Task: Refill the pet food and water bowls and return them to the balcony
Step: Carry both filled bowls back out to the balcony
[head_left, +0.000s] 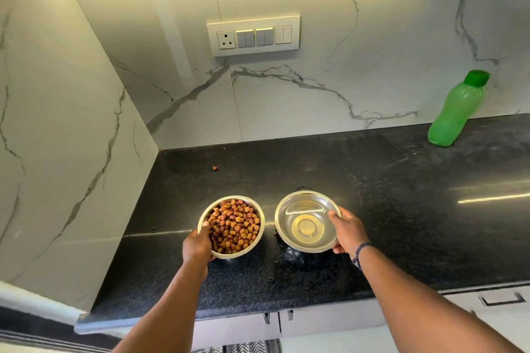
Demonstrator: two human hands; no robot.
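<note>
- The round steel food bowl (231, 226), heaped with brown kibble, sits just left of the round steel water bowl (306, 222), which holds clear water: refilling looks done, and the carry to the balcony is left.
- My left hand (198, 246) is clamped on the food bowl's near rim.
- My right hand (348, 233) grips the water bowl's right rim.
- Both are over the black speckled stone counter (401, 223); one stray kibble (214, 168) lies behind the food bowl, and a green plastic bottle (456, 110) stands far right of it.
</note>
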